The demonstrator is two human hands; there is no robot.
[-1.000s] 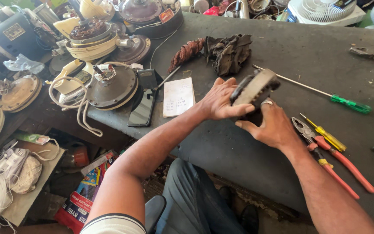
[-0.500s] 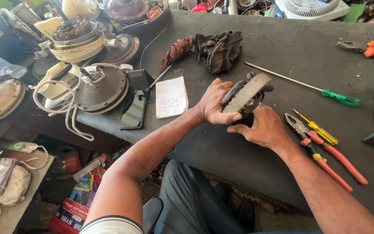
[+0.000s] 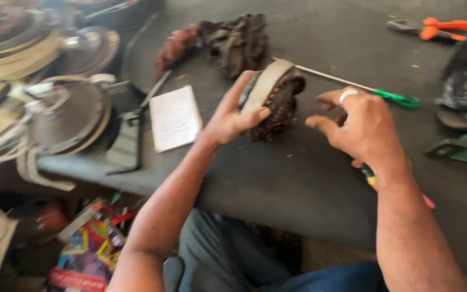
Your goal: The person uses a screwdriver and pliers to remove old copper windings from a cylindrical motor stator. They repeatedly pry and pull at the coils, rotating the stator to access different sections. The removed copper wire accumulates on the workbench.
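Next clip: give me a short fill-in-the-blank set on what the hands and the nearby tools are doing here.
1. The round motor part with copper windings is gripped by the ____ hand.
2. The right hand is open beside it and wears a pale ____ on one finger.
3. The long screwdriver on the table behind the hands has a ____ handle.
4. A small ____ notepad lies left of the left hand.

Missing words: left; ring; green; white

Head camera looks down, close (single view) over dark workbench (image 3: 277, 184).
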